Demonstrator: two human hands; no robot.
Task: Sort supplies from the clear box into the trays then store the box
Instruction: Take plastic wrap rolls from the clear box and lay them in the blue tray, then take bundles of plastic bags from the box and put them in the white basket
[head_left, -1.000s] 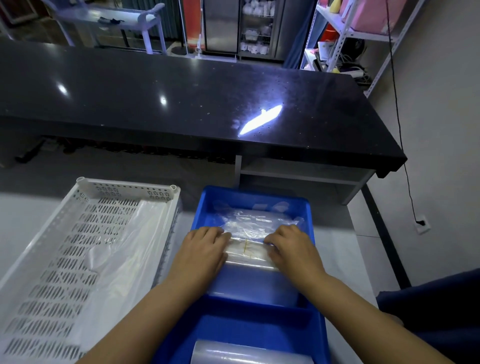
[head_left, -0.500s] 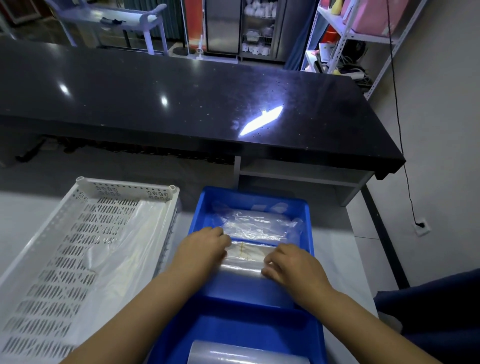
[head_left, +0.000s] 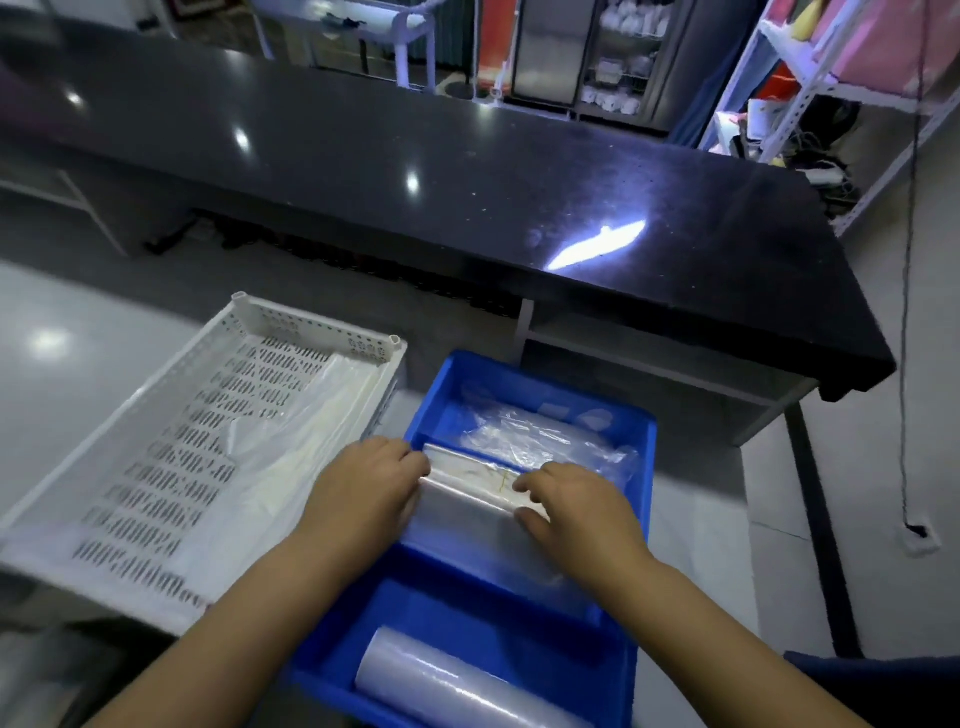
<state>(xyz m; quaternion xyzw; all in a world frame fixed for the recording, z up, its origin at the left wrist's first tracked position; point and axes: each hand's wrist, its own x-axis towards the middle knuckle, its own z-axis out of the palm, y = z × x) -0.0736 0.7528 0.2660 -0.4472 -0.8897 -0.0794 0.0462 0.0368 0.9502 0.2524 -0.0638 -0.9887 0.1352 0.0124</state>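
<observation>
— Nearest? A clear roll (head_left: 457, 686) in the blue tray (head_left: 636, 613), front compartment.
— Beyond? Left hand (head_left: 363, 493) and right hand (head_left: 576, 512), fingers curled, gripping a flat clear packet (head_left: 467, 480) in the rear compartment; white tray (head_left: 317, 325) left.

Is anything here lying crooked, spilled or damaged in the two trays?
Nothing is spilled or visibly damaged. The only untidy thing is the crumpled clear plastic bag in the far compartment of the blue tray; one end rides up against the right wall. Both hands are on the plastic packet beside it.
</observation>
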